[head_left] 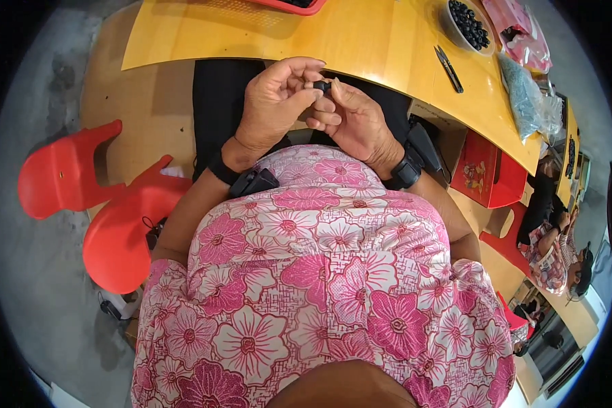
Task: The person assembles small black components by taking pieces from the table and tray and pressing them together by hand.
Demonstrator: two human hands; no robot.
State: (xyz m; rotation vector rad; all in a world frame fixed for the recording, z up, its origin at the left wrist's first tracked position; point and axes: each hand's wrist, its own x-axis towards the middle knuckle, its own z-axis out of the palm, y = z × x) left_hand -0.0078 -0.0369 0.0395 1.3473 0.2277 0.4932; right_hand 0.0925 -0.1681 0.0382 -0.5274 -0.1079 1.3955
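Observation:
A small black part (pixel 322 86), short and rounded, is pinched between my two hands just off the table's near edge. My left hand (pixel 273 102) holds it from the left with thumb and fingertips. From the right, the thumb and fingers of my right hand (pixel 357 122) close on the same part. Its exact kind is too small to make out, and the fingertips cover some of it. Each wrist wears a black band with a device on it.
On the yellow table (pixel 360 41) stand a bowl of black parts (pixel 470 27) and a red basket (pixel 299 5). Black snips (pixel 449 69) lie near a bag of bluish pieces (pixel 522 95). Red chairs (pixel 68 170) are at left; another person (pixel 551 238) sits at far right.

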